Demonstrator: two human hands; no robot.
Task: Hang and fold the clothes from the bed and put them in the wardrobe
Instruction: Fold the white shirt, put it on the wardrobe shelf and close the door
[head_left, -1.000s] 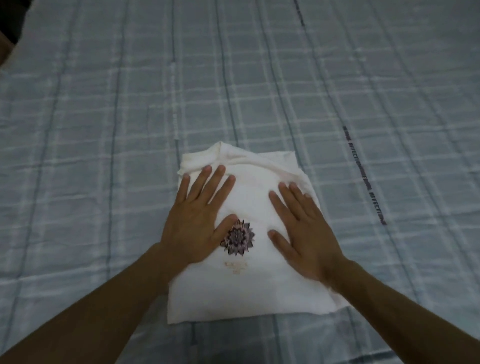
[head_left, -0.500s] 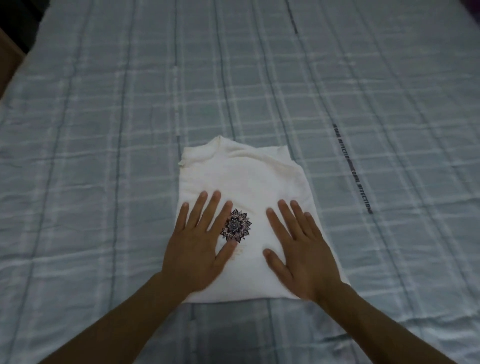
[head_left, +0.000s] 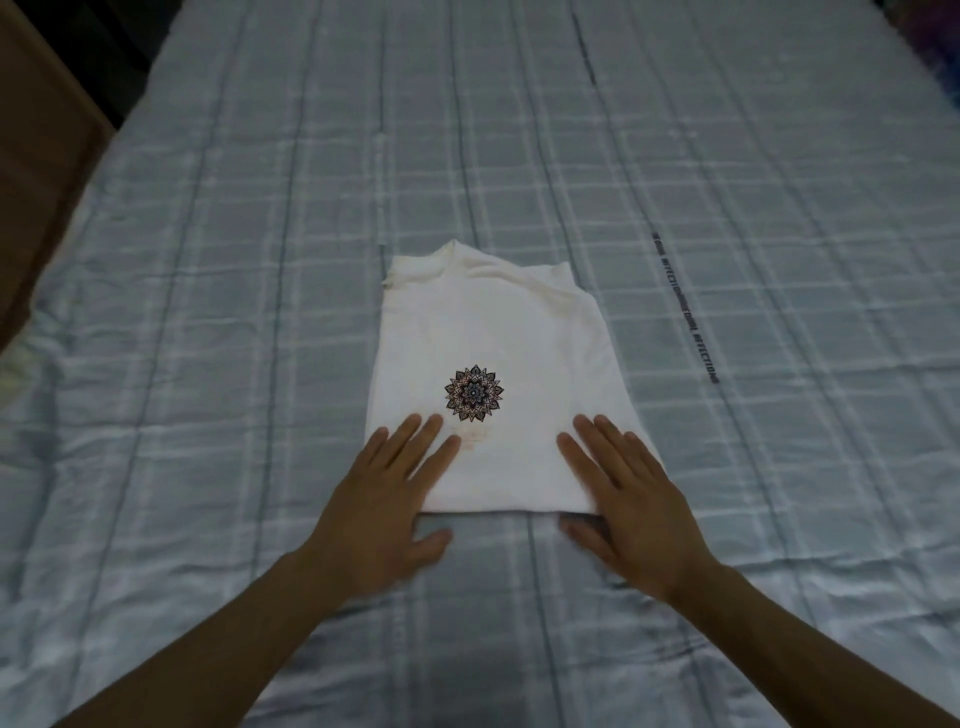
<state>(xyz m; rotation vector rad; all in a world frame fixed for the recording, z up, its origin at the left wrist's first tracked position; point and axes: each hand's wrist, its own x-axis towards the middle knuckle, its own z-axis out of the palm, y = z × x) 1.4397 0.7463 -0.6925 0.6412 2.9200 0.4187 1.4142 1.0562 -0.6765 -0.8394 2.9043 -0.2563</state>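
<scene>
A white T-shirt (head_left: 498, 343) lies folded into a rectangle on the bed, its dark mandala print facing up. My left hand (head_left: 384, 512) rests flat with spread fingers over the shirt's near left corner, the thumb on the sheet below the fold. At the near right corner my right hand (head_left: 631, 501) lies flat the same way, thumb under the shirt's near edge line. Neither hand grips the cloth.
The bed (head_left: 208, 260) is covered with a pale blue checked sheet that fills most of the view. A brown wooden piece (head_left: 36, 171) stands at the bed's left side. A dark patterned object (head_left: 935, 47) shows at the far right corner.
Both hands have slid down the shirt toward me, from around the mandala print to its near edge. The print is now fully uncovered.
</scene>
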